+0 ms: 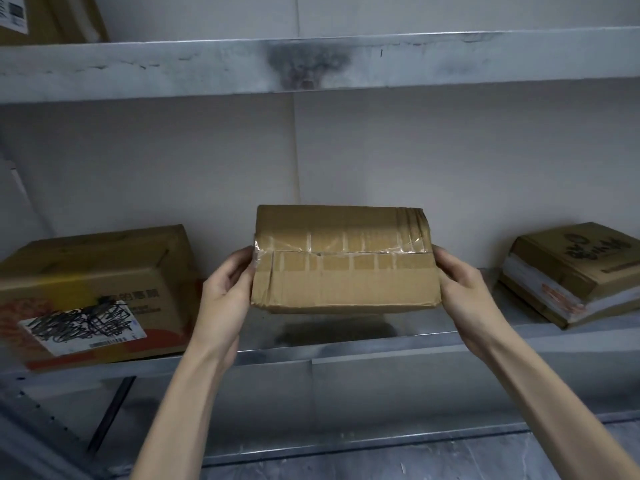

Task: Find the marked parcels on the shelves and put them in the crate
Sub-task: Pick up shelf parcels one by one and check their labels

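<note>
A brown cardboard parcel (343,261) sealed with clear tape hangs just above the grey metal shelf (346,344), tilted so its taped face looks at me. My left hand (227,289) grips its left end and my right hand (460,289) grips its right end. No mark shows on the faces I can see. To the left on the same shelf sits a larger box (93,292) whose white label is scribbled over in black ink. No crate is in view.
Two flat cardboard boxes (575,271) are stacked at the shelf's right end. An upper shelf (311,64) runs overhead, with another box (45,15) at its top left. A lower shelf edge (346,441) lies below my forearms.
</note>
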